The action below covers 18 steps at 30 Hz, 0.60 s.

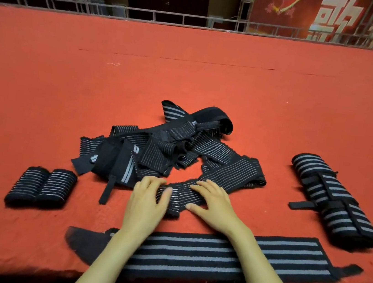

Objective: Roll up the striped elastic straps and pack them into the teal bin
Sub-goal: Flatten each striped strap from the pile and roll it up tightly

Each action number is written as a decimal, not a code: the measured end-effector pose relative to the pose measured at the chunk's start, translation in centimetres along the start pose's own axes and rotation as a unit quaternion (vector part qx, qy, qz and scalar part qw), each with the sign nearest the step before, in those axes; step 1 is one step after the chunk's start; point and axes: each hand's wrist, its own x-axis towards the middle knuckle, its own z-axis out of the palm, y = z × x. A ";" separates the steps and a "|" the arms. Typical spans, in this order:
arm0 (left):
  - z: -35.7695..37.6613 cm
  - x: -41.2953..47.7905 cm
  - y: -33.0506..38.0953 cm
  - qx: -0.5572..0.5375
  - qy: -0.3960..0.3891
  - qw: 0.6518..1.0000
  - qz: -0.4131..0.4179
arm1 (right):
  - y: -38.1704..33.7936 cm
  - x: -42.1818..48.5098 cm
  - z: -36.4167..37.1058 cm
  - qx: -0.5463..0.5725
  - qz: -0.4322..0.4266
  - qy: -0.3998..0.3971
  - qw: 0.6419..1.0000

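Note:
A thin-striped black elastic strap (228, 178) runs from the loose pile (156, 146) toward me, its near end partly rolled (173, 209). My left hand (148, 198) holds that rolled end, with the thumb on top. Beside it, my right hand (211, 204) presses flat on the strap with fingers spread. Two finished thin-striped rolls (41, 187) lie side by side at the left. Wide-striped rolled straps (333, 200) lie at the right. The teal bin is not in view.
A flat wide-striped strap (213, 253) lies under my forearms along the front edge of the red-covered table (190, 70). A metal truss rail (150, 15) and a red banner (342, 17) stand beyond the far edge.

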 end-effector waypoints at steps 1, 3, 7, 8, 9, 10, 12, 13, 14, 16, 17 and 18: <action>0.1 -0.5 0.1 0.030 -0.018 0.999 0.019 | 0.1 0.0 0.1 -0.003 -0.001 0.006 1.000; 0.5 -1.0 -0.1 0.098 -0.071 0.992 0.022 | 0.1 -0.1 0.3 -0.002 -0.004 0.017 1.000; 0.5 -1.0 0.7 0.141 -0.081 0.986 -0.029 | 0.1 -0.2 0.4 0.004 0.004 0.023 1.000; 0.1 -0.9 1.2 0.102 -0.052 0.992 -0.047 | 0.2 -0.2 0.4 0.002 0.005 0.024 1.000; -0.3 -1.0 1.1 0.067 -0.025 0.995 -0.066 | 0.2 -0.2 0.5 0.001 0.005 0.025 1.000; -0.7 -1.1 0.8 0.048 -0.003 0.996 -0.079 | 0.2 -0.3 0.5 0.001 0.004 0.025 1.000; -1.6 -1.5 -0.3 0.037 0.026 0.995 -0.088 | 0.1 -0.3 0.6 0.001 0.001 0.025 1.000; -2.0 -1.9 -1.0 0.044 0.032 0.994 -0.092 | 0.1 -0.4 0.6 0.000 0.001 0.027 1.000; -2.5 -2.3 -1.5 0.056 0.032 0.993 -0.101 | 0.2 -0.4 0.6 -0.001 0.000 0.029 1.000; -3.0 -3.1 -2.2 0.099 0.015 0.988 -0.120 | 0.2 -0.5 0.7 -0.006 -0.001 0.030 1.000; -3.1 -3.3 -2.6 0.127 0.004 0.984 -0.124 | 0.1 -0.5 0.7 -0.010 -0.002 0.031 0.999; -3.1 -3.4 -2.8 0.150 -0.002 0.981 -0.126 | 0.1 -0.5 0.8 -0.013 -0.001 0.034 0.999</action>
